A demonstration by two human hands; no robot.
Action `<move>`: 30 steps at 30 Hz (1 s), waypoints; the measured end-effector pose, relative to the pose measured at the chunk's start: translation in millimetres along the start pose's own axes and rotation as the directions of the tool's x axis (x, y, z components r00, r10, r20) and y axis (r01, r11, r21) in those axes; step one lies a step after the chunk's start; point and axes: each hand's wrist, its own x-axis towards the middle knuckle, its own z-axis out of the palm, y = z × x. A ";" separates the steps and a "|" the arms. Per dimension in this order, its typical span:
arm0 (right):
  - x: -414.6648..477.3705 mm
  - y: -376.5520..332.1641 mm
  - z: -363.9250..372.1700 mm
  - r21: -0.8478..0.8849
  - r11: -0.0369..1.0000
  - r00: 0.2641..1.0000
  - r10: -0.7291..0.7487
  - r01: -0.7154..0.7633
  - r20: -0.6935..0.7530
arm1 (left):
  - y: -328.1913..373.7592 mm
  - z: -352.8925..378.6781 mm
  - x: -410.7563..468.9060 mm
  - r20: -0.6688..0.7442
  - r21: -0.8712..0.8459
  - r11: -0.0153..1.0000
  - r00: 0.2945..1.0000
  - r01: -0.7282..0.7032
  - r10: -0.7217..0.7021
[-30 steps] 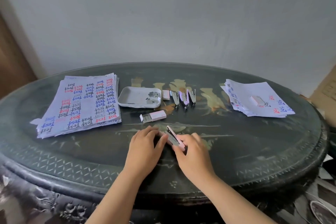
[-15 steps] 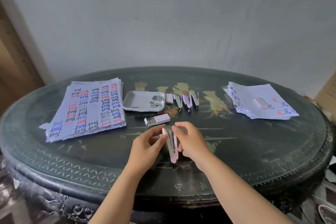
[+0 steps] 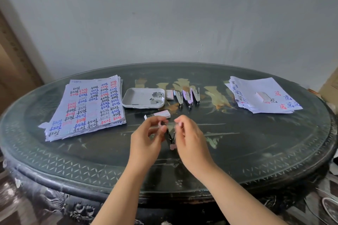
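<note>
The shallow white rounded-rectangle plastic tray [image 3: 128, 99] holds a loose heap of short grey staple strips [image 3: 156, 97], gathered in its right end. Just right of the tray lies a small pink-and-white staple box [image 3: 169, 94]. Right of that stand three opened staplers [image 3: 188, 97] side by side, each spread in a V. Just in front of the tray, on the person's side, lies a pink slide-out staple box [image 3: 161, 114], partly pulled open. Left of the tray sits a thick stack of white sheets [image 3: 87, 107] covered with "Test" in black, blue and red. Well to the tray's right, close to the table's right rim, lies a smaller stack of white sheets [image 3: 274, 107] with a small pale box [image 3: 263, 96] on top.

All of this rests on a dark oval glass-topped table [image 3: 256, 151]. Its broadest bare stretch runs from right of the tray's row, between the staplers and the smaller stack, to the near rim.

Both forearms come in over the near rim and meet in front of the tray. The small pink stapler [image 3: 171, 137] is held there, just nearer than the slide-out box, spread in a V with its hinge toward the person. The left hand [image 3: 146, 139] pinches the tip of its left arm, and the right hand [image 3: 192, 140] pinches the tip of its right arm. The fingertips are blurred.
</note>
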 end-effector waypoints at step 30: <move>26.1 5.4 1.7 -0.293 0.884 0.873 0.434 -0.364 0.225 | 5.0 -31.0 -24.9 0.133 0.382 0.924 0.989 0.012 -0.068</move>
